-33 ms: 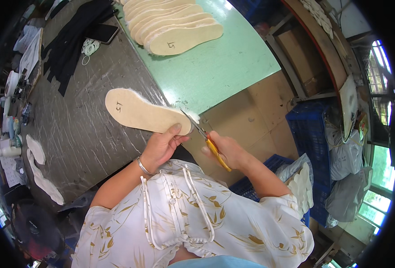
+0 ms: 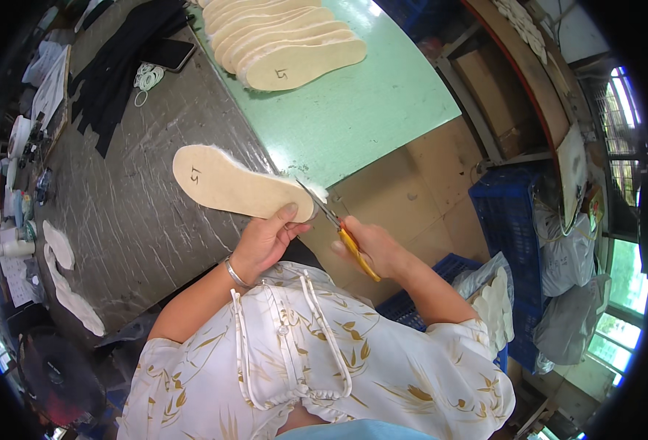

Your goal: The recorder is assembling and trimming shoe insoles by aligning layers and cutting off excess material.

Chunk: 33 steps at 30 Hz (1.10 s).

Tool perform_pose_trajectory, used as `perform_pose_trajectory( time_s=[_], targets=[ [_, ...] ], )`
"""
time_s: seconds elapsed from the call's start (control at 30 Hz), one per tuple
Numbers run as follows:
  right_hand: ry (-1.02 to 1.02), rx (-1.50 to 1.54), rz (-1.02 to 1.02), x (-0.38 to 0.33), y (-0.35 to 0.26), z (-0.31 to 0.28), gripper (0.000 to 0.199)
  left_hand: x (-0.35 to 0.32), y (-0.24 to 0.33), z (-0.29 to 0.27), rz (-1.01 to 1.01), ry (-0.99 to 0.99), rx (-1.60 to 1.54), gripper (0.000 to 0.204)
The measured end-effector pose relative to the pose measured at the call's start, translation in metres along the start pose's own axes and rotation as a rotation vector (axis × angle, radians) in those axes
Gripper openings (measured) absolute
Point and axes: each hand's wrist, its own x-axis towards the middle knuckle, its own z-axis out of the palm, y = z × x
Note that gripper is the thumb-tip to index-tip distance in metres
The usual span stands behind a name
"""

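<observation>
My left hand (image 2: 265, 240) pinches the heel end of a beige insole (image 2: 229, 182), thumb on top and fingers underneath. White fleece sticks out along the insole's far edge, and a dark marking shows at its wide end. My right hand (image 2: 372, 246) is closed round the yellow handles of a pair of scissors (image 2: 353, 249). Their blades lie at the insole's heel end, next to a tuft of white fleece (image 2: 314, 191). Farther off, a row of overlapping beige insoles (image 2: 302, 64) rests on the green tabletop (image 2: 353, 121).
Black cloth (image 2: 122, 62), a phone (image 2: 168, 53) and a coil of white cord (image 2: 146, 76) lie on the dark table (image 2: 148, 191). White fleece pieces (image 2: 71, 290) are at its left edge. Blue crates (image 2: 507, 235) and plastic bags (image 2: 569, 253) stand on the right, a fan (image 2: 56, 378) lower left.
</observation>
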Motion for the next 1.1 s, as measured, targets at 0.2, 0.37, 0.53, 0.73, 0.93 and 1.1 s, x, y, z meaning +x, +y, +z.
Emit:
perform_pose_trajectory(
  time_s=[0.2, 0.37, 0.53, 0.73, 0.93, 1.1],
  targets=[
    [0.013, 0.039, -0.028, -0.004, -0.001, -0.008, 0.044, -0.001, 0.000, -0.004, 0.011, -0.024, 0.016, 0.027],
    [0.021, -0.147, -0.054, -0.004, 0.000, -0.019, 0.041, -0.003, 0.002, 0.000, 0.004, -0.012, 0.047, 0.028],
    [-0.023, -0.298, -0.006, -0.002, 0.000, -0.025, 0.044, -0.003, 0.004, 0.002, -0.030, -0.007, 0.090, 0.028],
    [0.007, -0.159, -0.043, -0.007, 0.002, -0.022, 0.041, -0.003, 0.001, -0.001, -0.042, -0.024, 0.105, 0.030],
    [0.063, 0.062, -0.032, -0.011, 0.006, -0.013, 0.034, -0.001, 0.000, -0.005, -0.057, -0.029, 0.118, 0.030],
    [-0.068, 0.878, 0.157, -0.030, 0.072, 0.015, 0.050, 0.003, 0.005, 0.001, -0.024, -0.087, -0.030, 0.035]
  ],
)
